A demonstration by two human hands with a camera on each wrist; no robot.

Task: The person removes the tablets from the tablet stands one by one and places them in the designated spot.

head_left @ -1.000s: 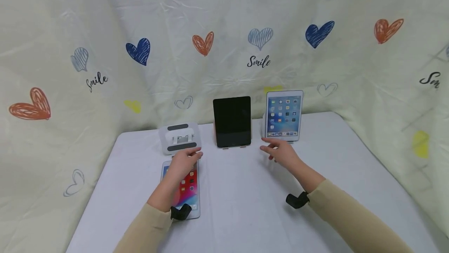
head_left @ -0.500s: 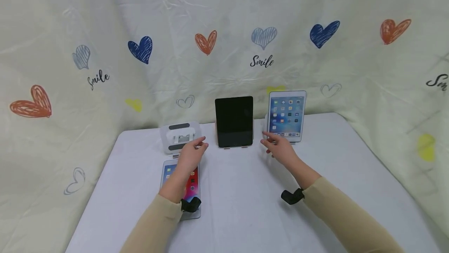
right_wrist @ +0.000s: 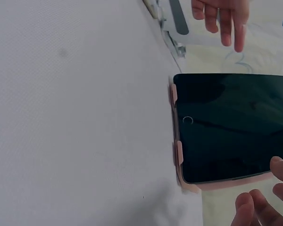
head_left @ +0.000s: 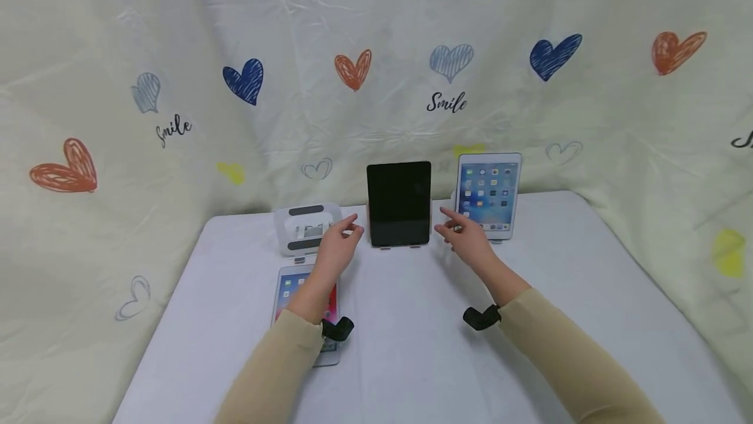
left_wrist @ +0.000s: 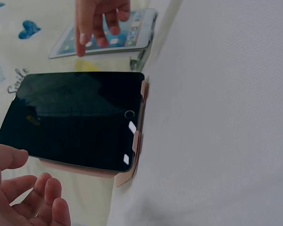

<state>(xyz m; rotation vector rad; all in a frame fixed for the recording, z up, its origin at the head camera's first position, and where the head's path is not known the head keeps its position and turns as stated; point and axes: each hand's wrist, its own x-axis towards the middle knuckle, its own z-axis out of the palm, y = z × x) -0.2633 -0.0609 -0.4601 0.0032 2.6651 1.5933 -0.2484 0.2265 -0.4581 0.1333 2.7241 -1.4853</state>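
Note:
A tablet with a dark screen (head_left: 400, 205) leans upright on a pink stand (left_wrist: 127, 178) at the middle back of the table. Just left of it is my left hand (head_left: 338, 247), fingers loosely bent and parted from the thumb. On the opposite side my right hand (head_left: 472, 244) is held much the same way, in front of a white tablet (head_left: 494, 198) with a lit blue screen. Both thumbs come close to the dark tablet's side edges in the wrist views; contact cannot be told. Neither hand holds anything.
At the back left stands a grey-white tablet stand (head_left: 285, 228) with dark pads. Another lit tablet (head_left: 288, 283) lies flat before it, partly hidden under my left forearm. A white cloth covers the table (head_left: 406, 345); a heart-printed curtain (head_left: 388, 6) hangs behind.
My left hand has moved forward and right, from above the flat tablet to beside the dark one. My right hand has gone slightly forward. The head view has turned a little left.

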